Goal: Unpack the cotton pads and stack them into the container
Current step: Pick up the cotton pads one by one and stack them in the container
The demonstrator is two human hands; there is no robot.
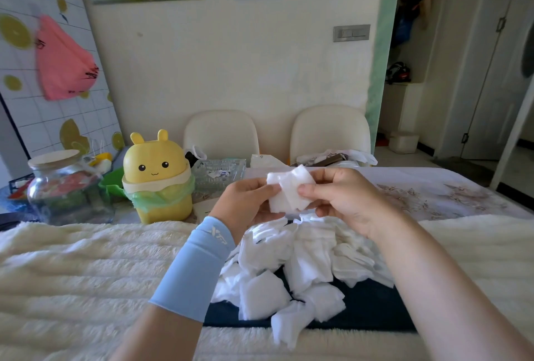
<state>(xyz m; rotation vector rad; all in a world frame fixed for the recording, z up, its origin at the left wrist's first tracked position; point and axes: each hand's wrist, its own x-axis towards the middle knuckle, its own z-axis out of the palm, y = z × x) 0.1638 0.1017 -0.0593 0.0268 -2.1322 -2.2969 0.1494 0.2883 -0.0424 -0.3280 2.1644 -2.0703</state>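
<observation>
My left hand (245, 202) and right hand (346, 199) both pinch one white cotton pad (289, 193), held up above the heap of pads (306, 259) on the dark blue cloth (375, 305).

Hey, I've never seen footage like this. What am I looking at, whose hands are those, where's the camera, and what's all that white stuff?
There is no machine here. This is one picture from a wide-angle camera worn on a person's head, looking forward and down, so the two arms reaching in are the wearer's own. The left hand, with a light blue sleeve on its forearm, and the right hand both pinch one white cotton pad between them. Below lies a pile of white pads on a dark blue mat, over a cream fluffy blanket. To the left stand a yellow bin with a face and a lidded glass jar.
</observation>
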